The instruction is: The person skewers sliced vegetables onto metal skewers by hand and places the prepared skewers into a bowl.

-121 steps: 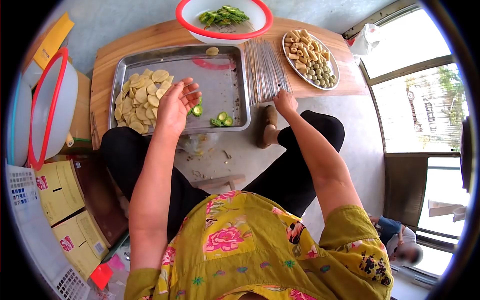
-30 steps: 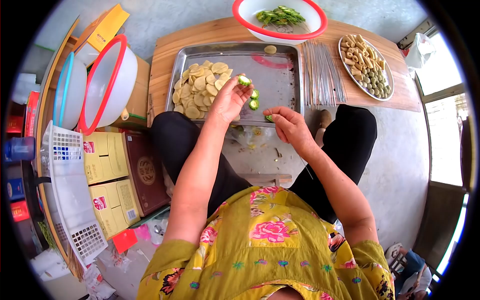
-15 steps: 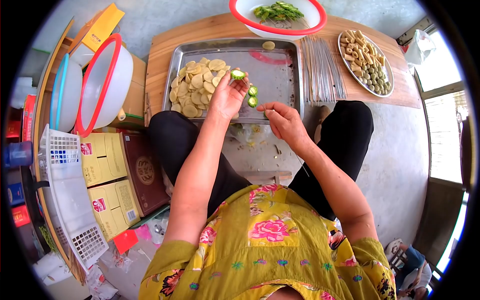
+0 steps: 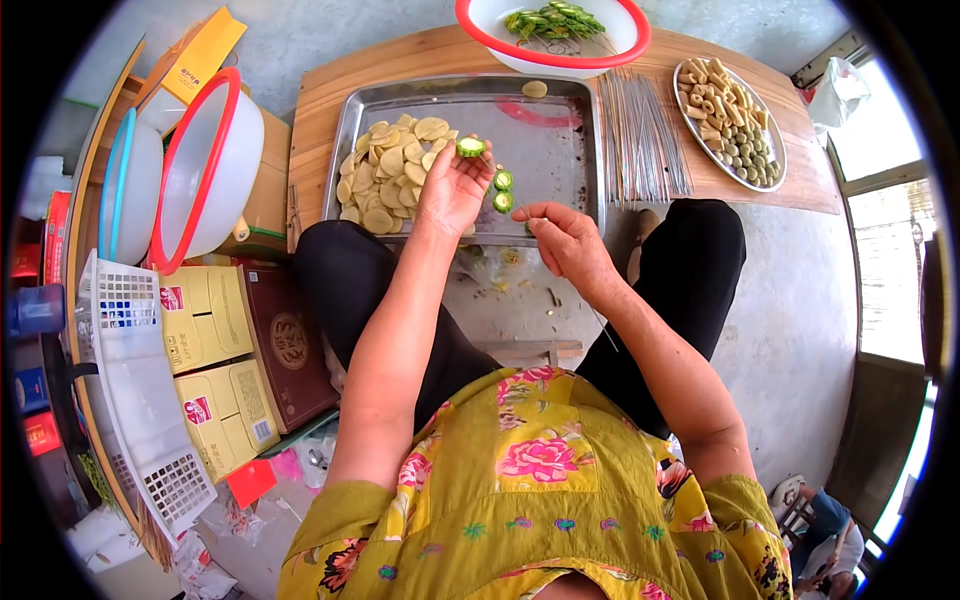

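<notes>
My left hand (image 4: 456, 188) is raised over the metal tray (image 4: 400, 88), its fingertips pinching a green-rimmed bitter melon slice (image 4: 470, 147). My right hand (image 4: 566, 240) is closed on a thin metal skewer (image 4: 611, 338), which trails back below the wrist. Two more bitter melon slices (image 4: 503, 190) are between the hands and appear threaded on the skewer. A bit of green shows beside my right fingers, mostly covered. Left of my left hand, pale round potato-like slices (image 4: 385, 170) lie heaped in the tray. One single pale slice (image 4: 535, 89) lies near its far edge.
Bare skewers (image 4: 643, 140) lie in a row right of the tray on the wooden table (image 4: 330, 85). Beyond are a red-rimmed bowl (image 4: 553, 62) of green slices and an oval plate (image 4: 729, 184) of rolls and balls. Boxes (image 4: 207, 320) stand at left; a person (image 4: 835, 550) sits lower right.
The view has shifted very slightly. The melon slice in my left fingers has tilted a little; both hands keep nearly the same places and grips.
</notes>
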The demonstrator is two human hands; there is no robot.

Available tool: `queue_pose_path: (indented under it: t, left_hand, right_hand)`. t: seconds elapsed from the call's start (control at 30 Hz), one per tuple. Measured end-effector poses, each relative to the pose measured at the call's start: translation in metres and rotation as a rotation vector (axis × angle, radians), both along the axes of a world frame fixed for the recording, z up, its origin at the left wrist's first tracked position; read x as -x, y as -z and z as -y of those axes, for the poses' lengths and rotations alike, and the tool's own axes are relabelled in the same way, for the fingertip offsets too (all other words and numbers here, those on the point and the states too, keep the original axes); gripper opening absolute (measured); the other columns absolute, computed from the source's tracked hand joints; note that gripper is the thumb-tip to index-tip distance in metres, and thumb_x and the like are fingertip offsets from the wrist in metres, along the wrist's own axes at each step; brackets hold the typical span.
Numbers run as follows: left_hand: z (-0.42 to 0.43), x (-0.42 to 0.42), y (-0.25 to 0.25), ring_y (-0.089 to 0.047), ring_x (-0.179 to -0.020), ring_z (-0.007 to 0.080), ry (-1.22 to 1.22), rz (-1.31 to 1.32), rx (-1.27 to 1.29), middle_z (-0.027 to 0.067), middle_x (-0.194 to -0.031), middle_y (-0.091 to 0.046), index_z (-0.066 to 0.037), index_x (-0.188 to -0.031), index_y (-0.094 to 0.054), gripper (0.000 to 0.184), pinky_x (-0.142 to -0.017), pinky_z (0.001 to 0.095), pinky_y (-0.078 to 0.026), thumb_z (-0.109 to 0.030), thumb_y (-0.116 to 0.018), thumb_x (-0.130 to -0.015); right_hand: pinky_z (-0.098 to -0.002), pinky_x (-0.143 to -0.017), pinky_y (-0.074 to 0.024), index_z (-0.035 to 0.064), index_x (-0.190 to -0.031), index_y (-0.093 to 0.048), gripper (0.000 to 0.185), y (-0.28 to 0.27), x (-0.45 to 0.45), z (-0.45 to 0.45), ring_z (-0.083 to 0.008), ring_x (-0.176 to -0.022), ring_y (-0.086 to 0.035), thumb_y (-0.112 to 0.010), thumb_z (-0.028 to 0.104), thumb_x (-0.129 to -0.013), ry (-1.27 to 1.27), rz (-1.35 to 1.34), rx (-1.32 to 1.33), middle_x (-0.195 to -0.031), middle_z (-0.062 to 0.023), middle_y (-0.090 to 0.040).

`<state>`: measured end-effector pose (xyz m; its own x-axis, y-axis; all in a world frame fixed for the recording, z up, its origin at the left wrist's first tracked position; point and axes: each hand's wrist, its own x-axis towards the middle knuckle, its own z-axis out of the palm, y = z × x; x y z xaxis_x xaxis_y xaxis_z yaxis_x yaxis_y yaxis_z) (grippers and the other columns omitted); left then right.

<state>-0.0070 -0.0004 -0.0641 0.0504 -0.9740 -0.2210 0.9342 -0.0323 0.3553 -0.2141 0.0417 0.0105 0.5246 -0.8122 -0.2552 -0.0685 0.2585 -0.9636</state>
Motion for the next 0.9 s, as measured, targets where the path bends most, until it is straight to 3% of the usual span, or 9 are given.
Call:
queue_pose_path:
  t: [0.9]
  left_hand:
    - [0.000, 0.011, -0.003, -0.058, -0.091, 0.0233, 0.014, -0.049, 0.074, 0.0171, -0.107, -0.059, 0.003, -0.110, -0.055, 0.030, -0.086, 0.0349, -0.051, -0.021, -0.058, -0.091]
  right_hand:
    - [-0.0221, -0.043, -0.0308, 0.0027, -0.105, -0.062, 0.023, 0.000, -0.002, -0.003, -0.0038, -0.045, -0.037, -0.046, 0.013, -0.093, 0.031, -0.023, 0.024, -0.054, 0.0048, -0.041]
